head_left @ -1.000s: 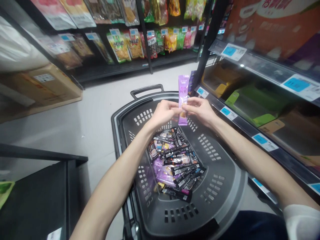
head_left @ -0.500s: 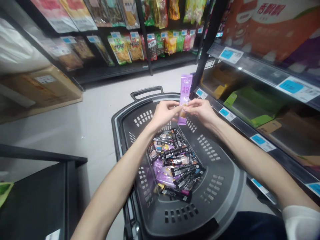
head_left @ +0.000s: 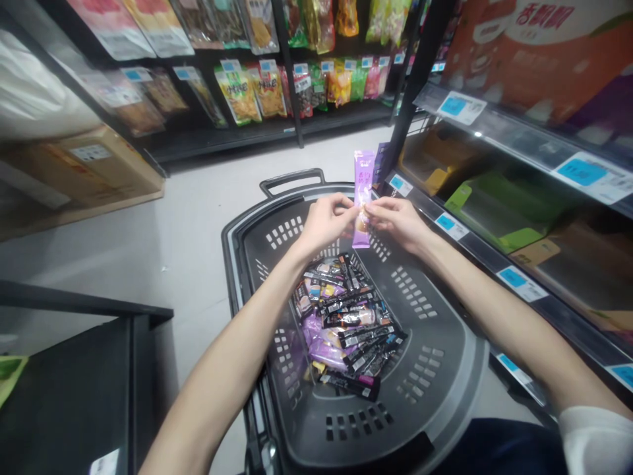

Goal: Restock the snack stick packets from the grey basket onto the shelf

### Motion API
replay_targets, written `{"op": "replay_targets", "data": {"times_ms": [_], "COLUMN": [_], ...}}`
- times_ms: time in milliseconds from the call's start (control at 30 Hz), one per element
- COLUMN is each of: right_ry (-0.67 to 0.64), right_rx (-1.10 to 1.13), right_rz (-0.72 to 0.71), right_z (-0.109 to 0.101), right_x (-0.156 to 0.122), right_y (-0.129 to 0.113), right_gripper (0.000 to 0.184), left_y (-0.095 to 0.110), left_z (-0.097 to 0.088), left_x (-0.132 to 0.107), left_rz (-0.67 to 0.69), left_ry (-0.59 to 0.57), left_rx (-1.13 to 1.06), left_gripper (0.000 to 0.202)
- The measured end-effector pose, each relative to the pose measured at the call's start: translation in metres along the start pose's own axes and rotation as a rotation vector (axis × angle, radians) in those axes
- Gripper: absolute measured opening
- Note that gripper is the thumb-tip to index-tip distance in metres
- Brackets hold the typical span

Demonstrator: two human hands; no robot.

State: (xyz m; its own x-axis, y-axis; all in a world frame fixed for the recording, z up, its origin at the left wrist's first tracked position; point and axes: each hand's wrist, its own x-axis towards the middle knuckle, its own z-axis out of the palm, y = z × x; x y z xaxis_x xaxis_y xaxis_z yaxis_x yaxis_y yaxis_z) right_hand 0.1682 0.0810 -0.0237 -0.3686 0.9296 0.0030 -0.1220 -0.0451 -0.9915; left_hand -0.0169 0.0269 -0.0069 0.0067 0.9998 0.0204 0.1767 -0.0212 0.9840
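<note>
A slim purple milk tea sachet point(head_left: 363, 178) stands upright above the far end of a dark grey shopping basket point(head_left: 435, 396). My left hand point(head_left: 330, 221) pinches its left edge between thumb and fingers. From the other side my right hand point(head_left: 398, 221) grips the right edge, so the fingertips of both hands nearly meet on the packet. Below, in the bottom of the basket, lies a heap of black stick sachets point(head_left: 351, 318) mixed with purple sachets point(head_left: 324, 346).
Price-tagged shelves point(head_left: 514, 277) with coloured display boxes run close along the right. Bagged snacks point(head_left: 240, 92) hang on a black rack at the back. A cardboard box point(head_left: 113, 168) sits on the floor at left, and a black stand point(head_left: 74, 389) is at lower left.
The purple sachet has turned slightly in my fingers and shifted a little to the left. Both hands keep their pinch on it, and the heap in the basket is the same.
</note>
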Motion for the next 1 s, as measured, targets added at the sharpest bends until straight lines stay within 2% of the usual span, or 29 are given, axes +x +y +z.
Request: {"op": "replay_targets", "data": {"times_ms": [333,633,867,1000], "right_ry": [-0.023,-0.055,-0.11,-0.134], "right_rx": [0.037,0.059,0.089,0.098], "right_rz": [0.006,0.0,-0.005,0.011], "right_z": [-0.0031,-0.0016,0.0022,0.0026], "right_x": [0.0021,-0.0007,-0.0039,-0.004], "right_y": [0.0014,-0.0008,-0.0013,0.0013], "right_gripper": [0.024,0.038,0.045,0.047], "left_y": [-0.0018,-0.0001,-0.0014,-0.0029], "left_z": [-0.0026,-0.0009,-0.0016,-0.0025], "left_x": [0.0012,-0.0009,0.0009,0.0023], "left_rz": [0.027,0.065,0.072,0.074], "left_ry": [-0.006,0.067,0.046,0.036], "left_rx": [-0.033,-0.033,0.027,0.042], "left_gripper": [0.022,0.021,0.039,0.03]}}
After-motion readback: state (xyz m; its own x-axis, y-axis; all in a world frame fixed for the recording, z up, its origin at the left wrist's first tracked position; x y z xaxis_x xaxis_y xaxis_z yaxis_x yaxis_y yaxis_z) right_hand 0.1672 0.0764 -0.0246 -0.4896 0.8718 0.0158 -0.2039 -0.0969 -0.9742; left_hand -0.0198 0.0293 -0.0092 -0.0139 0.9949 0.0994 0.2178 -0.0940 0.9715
